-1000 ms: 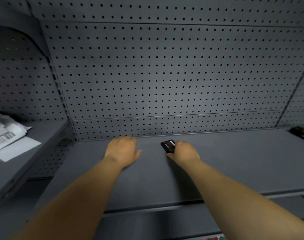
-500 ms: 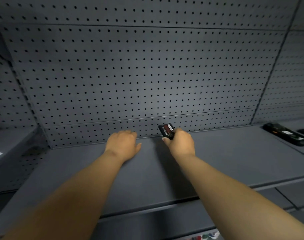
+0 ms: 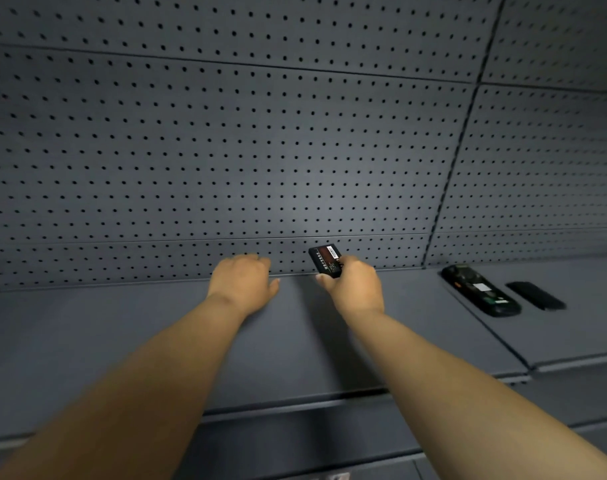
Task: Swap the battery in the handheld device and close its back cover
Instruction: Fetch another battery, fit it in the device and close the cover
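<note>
My right hand (image 3: 355, 289) grips a small black battery (image 3: 325, 260) with a dark red label, held upright just above the grey shelf (image 3: 156, 334). My left hand (image 3: 244, 283) rests palm down on the shelf to the left of it, fingers loosely apart and holding nothing. Far to the right the black handheld device (image 3: 479, 294) lies face down with its battery bay showing. Its black back cover (image 3: 535, 295) lies flat on the shelf just right of the device.
A grey pegboard wall (image 3: 260, 150) rises right behind the shelf. A seam splits the shelf, and the device and cover lie on the right-hand section (image 3: 579, 341). Shelf front edges run below my forearms.
The view has swung to the right, bringing the device and its cover into sight. My right hand has lifted the battery off the shelf. My left hand has stayed put.
</note>
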{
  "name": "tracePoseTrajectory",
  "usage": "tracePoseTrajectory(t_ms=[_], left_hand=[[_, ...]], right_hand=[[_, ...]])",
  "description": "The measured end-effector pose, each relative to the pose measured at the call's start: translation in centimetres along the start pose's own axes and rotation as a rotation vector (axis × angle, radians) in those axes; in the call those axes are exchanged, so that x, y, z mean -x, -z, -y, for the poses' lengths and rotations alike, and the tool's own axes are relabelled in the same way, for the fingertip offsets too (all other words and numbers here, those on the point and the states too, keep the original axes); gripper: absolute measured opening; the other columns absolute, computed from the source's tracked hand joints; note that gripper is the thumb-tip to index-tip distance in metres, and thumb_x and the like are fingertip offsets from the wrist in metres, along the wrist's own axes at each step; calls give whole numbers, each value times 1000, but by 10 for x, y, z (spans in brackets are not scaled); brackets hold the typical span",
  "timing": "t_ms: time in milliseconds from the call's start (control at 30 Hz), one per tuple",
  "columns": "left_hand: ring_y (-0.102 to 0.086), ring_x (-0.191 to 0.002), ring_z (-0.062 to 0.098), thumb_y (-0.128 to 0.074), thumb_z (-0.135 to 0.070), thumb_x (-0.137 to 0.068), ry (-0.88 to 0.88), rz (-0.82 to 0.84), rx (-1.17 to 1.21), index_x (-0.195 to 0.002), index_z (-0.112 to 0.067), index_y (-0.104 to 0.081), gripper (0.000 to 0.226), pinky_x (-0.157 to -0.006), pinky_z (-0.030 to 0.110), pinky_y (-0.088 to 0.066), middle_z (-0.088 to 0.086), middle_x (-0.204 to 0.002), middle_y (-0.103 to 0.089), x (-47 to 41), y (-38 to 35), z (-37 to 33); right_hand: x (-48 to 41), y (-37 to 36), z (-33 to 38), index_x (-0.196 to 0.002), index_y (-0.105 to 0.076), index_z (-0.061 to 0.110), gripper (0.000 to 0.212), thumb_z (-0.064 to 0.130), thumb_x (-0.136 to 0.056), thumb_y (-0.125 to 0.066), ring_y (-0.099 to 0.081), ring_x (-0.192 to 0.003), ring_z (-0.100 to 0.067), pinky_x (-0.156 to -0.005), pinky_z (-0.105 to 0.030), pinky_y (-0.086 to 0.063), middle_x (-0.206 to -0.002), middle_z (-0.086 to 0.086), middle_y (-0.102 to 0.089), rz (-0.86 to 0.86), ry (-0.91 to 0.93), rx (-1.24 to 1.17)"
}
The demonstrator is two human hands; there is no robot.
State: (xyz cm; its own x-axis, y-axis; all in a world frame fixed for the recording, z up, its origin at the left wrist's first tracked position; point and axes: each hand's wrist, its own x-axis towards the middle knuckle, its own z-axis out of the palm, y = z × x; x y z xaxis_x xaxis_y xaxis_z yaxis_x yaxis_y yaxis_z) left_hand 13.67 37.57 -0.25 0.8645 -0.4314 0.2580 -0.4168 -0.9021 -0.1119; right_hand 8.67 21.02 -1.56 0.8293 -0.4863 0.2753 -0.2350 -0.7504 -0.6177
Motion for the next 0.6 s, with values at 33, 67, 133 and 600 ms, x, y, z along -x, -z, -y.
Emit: tracePoseTrajectory(t_ms=[33,67,133,600], left_hand=[[-56,-112,25,-42,-44,-94,10,-1,0,-120,-13,-57,43,-90,36,-45,7,-120,-62,-1,2,-11],[-56,-112,26,-42,-44,-94,18,-1,-2,-121,-13,-56,43,-90,36,-45,7,-121,-61,-2,3,-21],[-56,-113,26,-42,-44,-94,30,1,-7,-122,-13,-56,44,-91,36,-45,7,-121,-61,-4,4,-40],[-55,-114,26,-41,-45,-94,71,21,-35,-123,-12,-55,45,-93,37,-43,8,-120,-60,-14,5,-91]], right_hand=[[-3,7,-8,-110,-62,8,40,37,-82,-68,-63,-99,-31,-77,-33,-51,-105,-13,-69,2,8,-1],[-5,13,-16,-110,-62,8,40,36,-82,-69,-63,-99,-31,-78,-34,-51,-105,-13,-69,3,16,-1],[-9,24,-32,-111,-62,7,41,36,-82,-68,-63,-101,-32,-80,-35,-52,-107,-14,-69,9,30,-2],[-28,51,-75,-112,-61,7,42,37,-83,-68,-63,-101,-30,-79,-34,-52,-107,-13,-69,28,49,6]])
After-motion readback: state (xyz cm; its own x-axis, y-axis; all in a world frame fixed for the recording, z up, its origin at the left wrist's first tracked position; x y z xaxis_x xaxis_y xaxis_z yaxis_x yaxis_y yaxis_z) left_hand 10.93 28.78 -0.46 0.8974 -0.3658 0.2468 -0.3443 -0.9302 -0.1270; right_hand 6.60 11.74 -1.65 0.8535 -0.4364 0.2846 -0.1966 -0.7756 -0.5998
